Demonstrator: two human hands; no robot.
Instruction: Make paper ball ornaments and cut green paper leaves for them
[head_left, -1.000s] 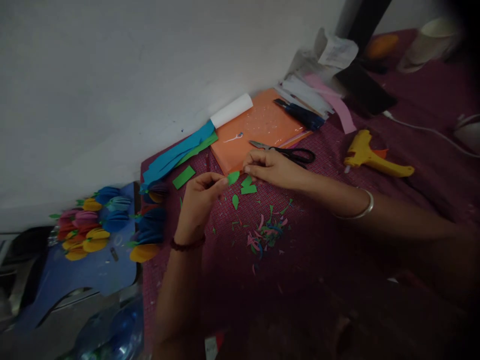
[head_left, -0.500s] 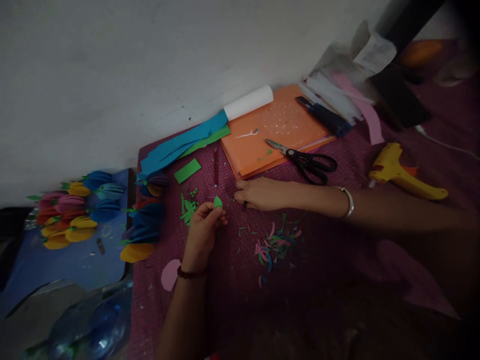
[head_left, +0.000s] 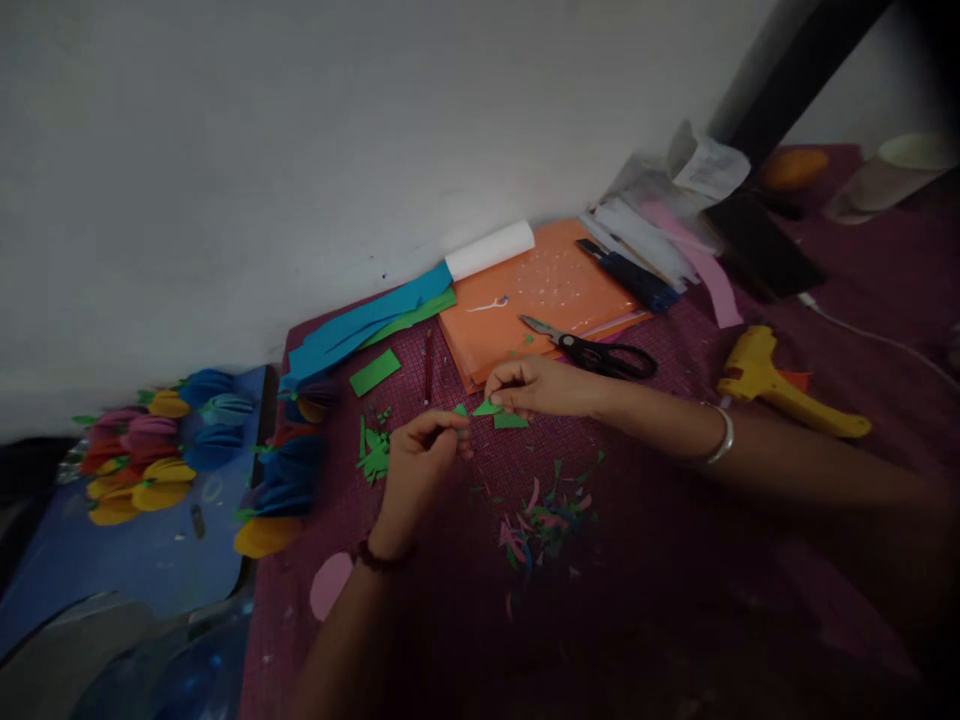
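Two hands at work; the left hand (head_left: 420,455) pinches one green leaf cutout (head_left: 460,411); the right hand (head_left: 536,387) pinches another green scrap (head_left: 487,408); one pair of scissors (head_left: 600,352) nearby.

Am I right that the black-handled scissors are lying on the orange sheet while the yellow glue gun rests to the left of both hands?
Not quite: in the head view the yellow glue gun rests to the right of both hands, beyond the right hand. The black-handled scissors do lie at the orange sheet.
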